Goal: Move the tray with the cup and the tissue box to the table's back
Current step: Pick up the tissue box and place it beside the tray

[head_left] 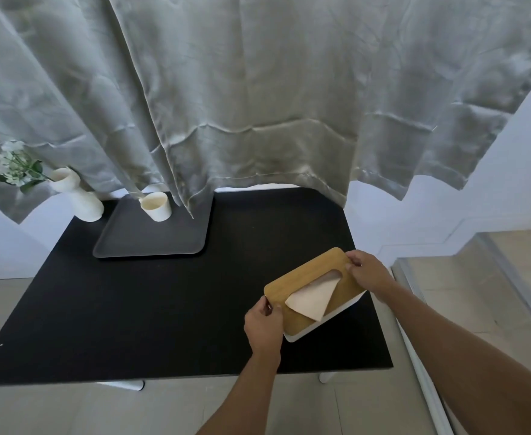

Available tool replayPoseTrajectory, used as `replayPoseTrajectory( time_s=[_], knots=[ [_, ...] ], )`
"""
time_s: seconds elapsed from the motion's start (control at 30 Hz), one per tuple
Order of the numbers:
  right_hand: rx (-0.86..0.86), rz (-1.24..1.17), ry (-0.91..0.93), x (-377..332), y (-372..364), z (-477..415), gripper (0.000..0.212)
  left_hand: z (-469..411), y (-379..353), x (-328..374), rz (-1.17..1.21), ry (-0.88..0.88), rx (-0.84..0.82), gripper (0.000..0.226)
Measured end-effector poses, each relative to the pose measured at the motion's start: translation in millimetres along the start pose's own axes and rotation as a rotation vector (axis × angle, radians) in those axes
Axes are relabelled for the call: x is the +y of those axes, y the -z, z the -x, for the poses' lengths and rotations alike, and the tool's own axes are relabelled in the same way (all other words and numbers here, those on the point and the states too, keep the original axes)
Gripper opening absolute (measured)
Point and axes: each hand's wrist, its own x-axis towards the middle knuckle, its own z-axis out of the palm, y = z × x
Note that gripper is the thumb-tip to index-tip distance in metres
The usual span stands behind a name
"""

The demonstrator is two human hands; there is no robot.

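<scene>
At the far left, beyond the tray's back left corner, a white vase holding white flowers stands at the edge of the black table. The dark tray lies at the table's back edge, its far side partly under the hem of a grey curtain. The cream cup stands upright on the tray's back part, just left of a hanging curtain fold.

Well to the right of the tray and nearer the person, the tissue box sits at the table's front right area. The left hand has its fingers closed on the box's near left end; the right hand grips the far right end, fingers wrapped over the wooden lid. A tissue folds out of the lid's slot, its tip pointing toward the person.

The tray and cup look already placed, so the step in hand seems to be the box. Its long axis runs diagonally, from near left to far right. Whether it is lifted or resting on the table I cannot tell. The next move likely calls for carrying it level toward the back, right of the tray, and keeping it clear of the curtain hem.
</scene>
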Motion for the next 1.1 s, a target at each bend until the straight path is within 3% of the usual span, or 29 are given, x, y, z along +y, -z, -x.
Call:
replayPoseTrajectory(
  time_s=[0.33, 0.5, 0.67, 1.1],
  knots=[
    [-0.024, -0.110, 0.002, -55, -16, -10, 0.041, -66, 53, 42, -0.064, -0.083, -0.243, 0.071],
    [0.037, -0.198, -0.011, -83, -42, -17, 0.045, -97, 85, 71, -0.009, -0.193, -0.253, 0.067],
    [0.051, -0.245, -0.024, -125, -66, -36, 0.039, -148, 119, 88, 0.033, -0.203, -0.227, 0.049],
    [0.085, -0.326, 0.005, -182, -89, -82, 0.048, -236, 147, 125, -0.077, -0.280, -0.319, 0.056]
  ],
)
